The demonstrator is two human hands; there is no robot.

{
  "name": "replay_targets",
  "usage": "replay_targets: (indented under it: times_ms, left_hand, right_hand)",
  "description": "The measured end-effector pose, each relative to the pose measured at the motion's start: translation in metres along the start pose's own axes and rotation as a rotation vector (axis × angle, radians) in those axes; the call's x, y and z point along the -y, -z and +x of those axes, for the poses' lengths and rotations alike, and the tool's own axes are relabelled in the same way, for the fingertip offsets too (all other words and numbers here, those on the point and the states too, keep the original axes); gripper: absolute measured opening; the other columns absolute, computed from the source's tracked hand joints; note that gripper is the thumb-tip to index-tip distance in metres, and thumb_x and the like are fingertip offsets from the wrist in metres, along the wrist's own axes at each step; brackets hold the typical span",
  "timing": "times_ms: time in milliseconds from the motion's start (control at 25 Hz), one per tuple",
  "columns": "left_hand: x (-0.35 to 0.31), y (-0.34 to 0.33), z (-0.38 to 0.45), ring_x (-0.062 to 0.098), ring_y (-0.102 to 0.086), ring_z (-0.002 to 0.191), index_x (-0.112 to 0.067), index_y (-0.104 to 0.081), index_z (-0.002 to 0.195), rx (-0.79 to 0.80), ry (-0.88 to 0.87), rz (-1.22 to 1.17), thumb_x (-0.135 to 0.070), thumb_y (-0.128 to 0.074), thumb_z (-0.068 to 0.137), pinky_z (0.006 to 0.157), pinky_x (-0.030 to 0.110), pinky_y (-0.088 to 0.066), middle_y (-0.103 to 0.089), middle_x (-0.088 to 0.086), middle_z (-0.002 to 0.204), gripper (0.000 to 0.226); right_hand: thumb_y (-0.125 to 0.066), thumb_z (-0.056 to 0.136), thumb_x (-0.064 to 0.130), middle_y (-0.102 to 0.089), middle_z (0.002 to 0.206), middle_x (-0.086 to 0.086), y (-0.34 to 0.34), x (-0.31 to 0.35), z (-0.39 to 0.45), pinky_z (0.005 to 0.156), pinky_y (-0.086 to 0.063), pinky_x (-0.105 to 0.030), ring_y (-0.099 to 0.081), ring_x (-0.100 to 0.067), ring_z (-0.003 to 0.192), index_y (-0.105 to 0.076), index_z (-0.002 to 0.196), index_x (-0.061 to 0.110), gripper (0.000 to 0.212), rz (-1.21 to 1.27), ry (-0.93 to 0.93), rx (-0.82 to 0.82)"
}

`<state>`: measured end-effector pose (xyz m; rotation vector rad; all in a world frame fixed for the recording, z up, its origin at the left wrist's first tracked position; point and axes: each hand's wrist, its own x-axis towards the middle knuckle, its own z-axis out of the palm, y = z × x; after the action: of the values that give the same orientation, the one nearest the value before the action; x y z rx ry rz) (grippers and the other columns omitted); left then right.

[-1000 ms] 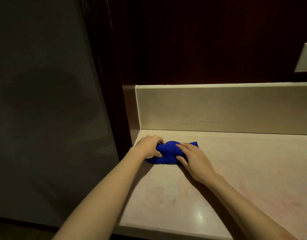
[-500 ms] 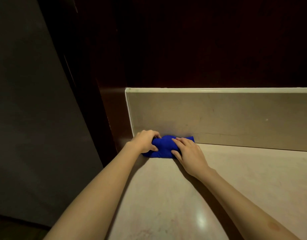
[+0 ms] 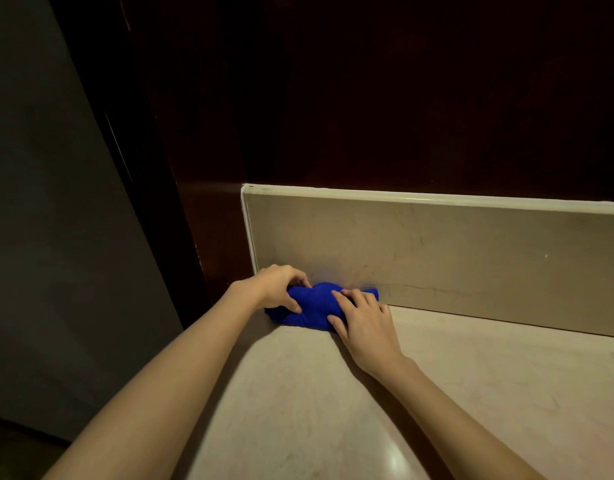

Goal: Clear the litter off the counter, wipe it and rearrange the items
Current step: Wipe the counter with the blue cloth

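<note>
- The left hand (image 3: 276, 287) grips the blue cloth (image 3: 316, 306), fingers curled round its left end.
- The right hand (image 3: 366, 323) presses its right end with straight fingers.
- The cloth lies bunched under the fingertips, on the counter (image 3: 437, 393) against the backsplash (image 3: 454, 258).

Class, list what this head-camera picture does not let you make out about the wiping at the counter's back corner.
- Head view: the counter beneath the blue cloth, hidden by the cloth, left hand and right hand.
- Counter's right and near parts: cut off by the frame edges.
- Dark panel above the backsplash: too dim for detail.
</note>
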<state>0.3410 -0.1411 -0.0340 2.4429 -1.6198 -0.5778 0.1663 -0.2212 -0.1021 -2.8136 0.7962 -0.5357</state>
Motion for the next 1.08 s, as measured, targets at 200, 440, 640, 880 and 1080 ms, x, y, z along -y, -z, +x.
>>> replay_targets:
  times_ms: [200, 440, 640, 880, 1080]
  left_hand:
    - [-0.007, 0.000, -0.004, 0.022, -0.055, 0.115, -0.020, -0.056, 0.119, 0.003, 0.025, 0.019, -0.011, -0.070, 0.083, 0.100, 0.039, -0.047, -0.058, 0.003, 0.126, 0.040]
    - [-0.004, -0.004, -0.018, 0.019, -0.058, 0.110, -0.026, -0.056, 0.110, 0.027, 0.004, -0.026, -0.012, -0.072, 0.082, 0.093, 0.032, -0.048, -0.061, -0.001, 0.120, 0.035]
    - [-0.001, -0.016, -0.049, 0.017, -0.059, 0.105, -0.025, -0.058, 0.116, 0.024, -0.004, -0.056, -0.017, -0.074, 0.081, 0.088, 0.030, -0.051, -0.063, -0.003, 0.117, 0.039]
    - [0.007, -0.032, -0.117, 0.016, -0.060, 0.104, -0.024, -0.060, 0.118, 0.043, -0.105, -0.074, -0.022, -0.073, 0.083, 0.088, 0.031, -0.052, -0.065, -0.003, 0.115, 0.038]
    - [0.012, -0.050, -0.180, 0.010, -0.059, 0.099, -0.026, -0.062, 0.118, 0.040, -0.191, -0.100, -0.024, -0.072, 0.083, 0.084, 0.025, -0.049, -0.066, -0.007, 0.112, 0.036]
  right_hand:
    - [-0.036, 0.100, 0.042, -0.038, 0.148, 0.004, 0.004, 0.001, -0.003, 0.108, -0.026, -0.030, -0.031, -0.015, 0.136, -0.033, 0.145, 0.024, 0.049, 0.008, 0.000, 0.019]
    - [-0.037, 0.099, 0.041, -0.038, 0.148, 0.003, 0.008, 0.010, -0.021, 0.105, -0.029, -0.030, -0.032, -0.016, 0.135, -0.033, 0.144, 0.024, 0.048, 0.019, -0.009, 0.023]
    - [-0.037, 0.099, 0.040, -0.039, 0.147, 0.004, 0.013, 0.026, -0.053, 0.103, -0.029, -0.030, -0.033, -0.016, 0.134, -0.034, 0.145, 0.024, 0.048, 0.006, -0.018, 0.023]
    - [-0.036, 0.099, 0.040, -0.038, 0.148, 0.006, 0.023, 0.069, -0.114, 0.105, -0.028, -0.029, -0.032, -0.014, 0.135, -0.033, 0.145, 0.025, 0.048, 0.022, -0.039, 0.018]
    - [-0.037, 0.099, 0.040, -0.037, 0.148, 0.007, 0.030, 0.109, -0.174, 0.106, -0.027, -0.029, -0.032, -0.014, 0.135, -0.031, 0.146, 0.027, 0.049, 0.009, -0.069, 0.010]
